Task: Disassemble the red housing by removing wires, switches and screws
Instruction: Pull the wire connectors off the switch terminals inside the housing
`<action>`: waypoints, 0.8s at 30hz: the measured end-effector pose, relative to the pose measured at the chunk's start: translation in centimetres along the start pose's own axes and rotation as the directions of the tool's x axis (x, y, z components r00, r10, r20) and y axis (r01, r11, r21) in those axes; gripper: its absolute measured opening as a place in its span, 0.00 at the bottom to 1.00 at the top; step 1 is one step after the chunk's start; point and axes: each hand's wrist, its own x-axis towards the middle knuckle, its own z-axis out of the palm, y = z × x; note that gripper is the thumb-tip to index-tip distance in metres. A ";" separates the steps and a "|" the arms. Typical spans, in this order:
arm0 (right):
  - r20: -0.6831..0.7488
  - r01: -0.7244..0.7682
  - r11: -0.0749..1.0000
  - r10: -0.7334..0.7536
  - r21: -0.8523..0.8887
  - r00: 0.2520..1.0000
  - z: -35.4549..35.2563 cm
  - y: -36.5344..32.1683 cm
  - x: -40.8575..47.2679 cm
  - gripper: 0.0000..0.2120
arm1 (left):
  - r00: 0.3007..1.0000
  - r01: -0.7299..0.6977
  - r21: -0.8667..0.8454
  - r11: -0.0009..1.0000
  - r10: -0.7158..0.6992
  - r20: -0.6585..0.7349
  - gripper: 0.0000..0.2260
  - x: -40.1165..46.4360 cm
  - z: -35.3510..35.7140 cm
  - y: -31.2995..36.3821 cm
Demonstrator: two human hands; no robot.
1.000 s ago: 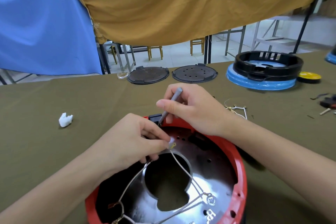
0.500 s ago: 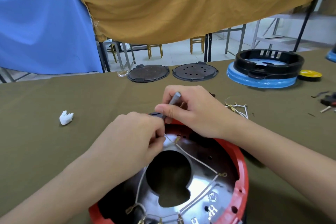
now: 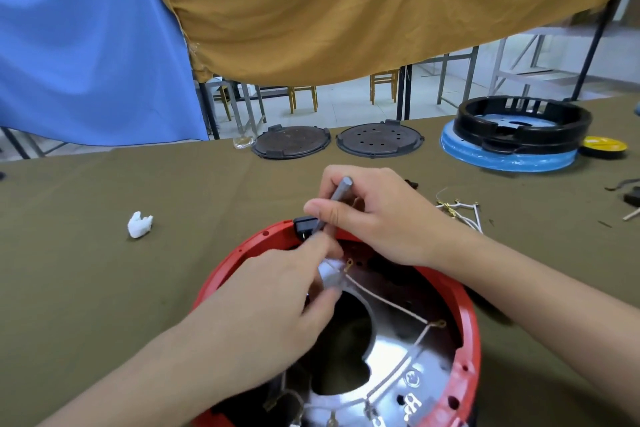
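At the left of the frame a small white crumpled piece (image 3: 139, 225) is lying on the olive table cloth (image 3: 86, 270). In the lower middle the red housing (image 3: 464, 315) is sitting open on the cloth, showing a shiny metal plate (image 3: 391, 357) inside. The left hand (image 3: 277, 302) is reaching in from the lower left and its fingers are pinching a white wire (image 3: 381, 300) near a brass terminal (image 3: 349, 264); this part is blurred. Just right of it, the right hand (image 3: 374, 215) is gripping a grey screwdriver (image 3: 334, 203), with the tip pointing down toward a black switch (image 3: 304, 226) at the far rim of the housing. At the upper middle 2 dark round lids (image 3: 291, 142) are lying side by side. At the upper right a black ring (image 3: 523, 125) is resting on a blue disc (image 3: 509, 159), and loose wires (image 3: 460, 211) are lying near the right wrist.
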 end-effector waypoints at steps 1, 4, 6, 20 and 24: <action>0.002 -0.001 1.000 0.001 -0.010 1.000 0.0 0.0 0.0 0.12 | 1.000 -0.014 0.028 0.999 0.014 0.010 0.10 0.1 0.1 0.0; 0.006 0.002 1.000 -0.001 -0.023 1.000 0.0 0.1 0.0 0.12 | 0.999 -0.018 0.085 0.996 0.021 -0.033 0.11 0.5 0.1 0.0; 0.000 0.005 1.000 -0.005 -0.011 1.000 0.0 0.1 0.0 0.12 | 0.998 0.007 0.119 0.993 0.001 -0.068 0.12 0.9 0.0 -0.1; -0.030 0.041 0.999 -0.042 -0.022 0.999 0.0 -0.1 -0.2 0.11 | 0.918 0.361 -0.301 0.883 -0.393 -0.050 0.09 1.7 0.5 -1.5; -0.005 0.097 0.989 -0.099 -0.112 0.995 0.1 0.0 -0.3 0.11 | 0.908 0.396 -0.303 0.867 -0.420 -0.015 0.15 1.7 0.5 -1.2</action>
